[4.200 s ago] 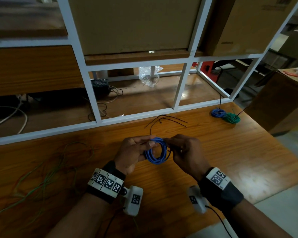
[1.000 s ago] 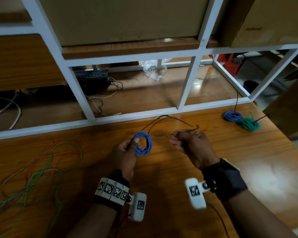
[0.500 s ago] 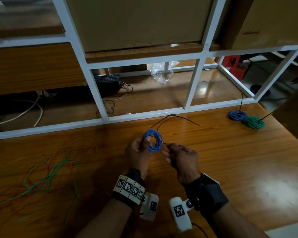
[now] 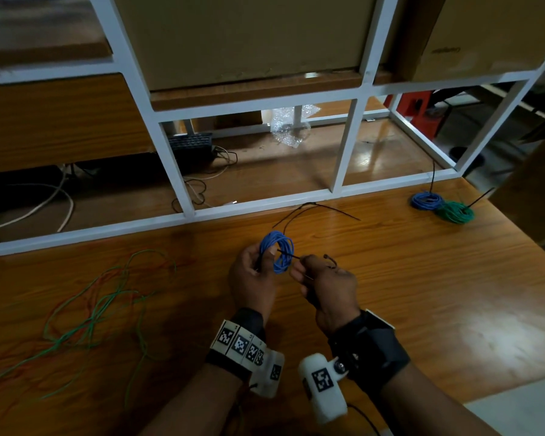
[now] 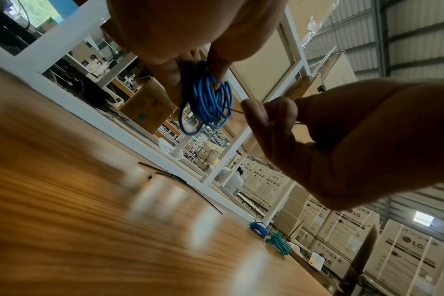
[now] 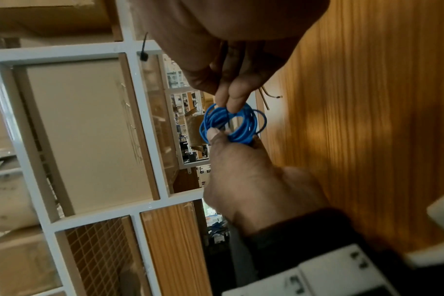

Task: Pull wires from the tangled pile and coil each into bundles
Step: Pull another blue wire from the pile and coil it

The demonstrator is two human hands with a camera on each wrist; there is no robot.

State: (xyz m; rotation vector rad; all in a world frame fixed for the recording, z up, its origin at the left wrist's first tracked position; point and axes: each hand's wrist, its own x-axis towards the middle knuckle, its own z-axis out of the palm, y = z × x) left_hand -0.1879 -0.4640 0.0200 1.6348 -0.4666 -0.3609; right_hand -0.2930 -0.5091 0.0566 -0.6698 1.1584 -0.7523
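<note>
My left hand (image 4: 253, 280) grips the blue coil (image 4: 279, 251) above the table (image 4: 422, 278); my right hand (image 4: 323, 283) pinches a thin black tie (image 4: 286, 253) threaded through it. If my thumb slackens, I think the loops spring apart; a hard tug could slip the tie free.

The table (image 4: 422, 294) under the hands is wood-grain laminate with a glossy finish that reflects light patches. The blue wire coil (image 4: 279, 251), held in the left hand (image 4: 252, 280), has smooth, slightly shiny plastic insulation. Beyond the hands, the frame (image 4: 177, 171) is white-painted metal, smooth and semi-gloss. The boxes (image 4: 243, 36) above it are matt brown cardboard.
</note>
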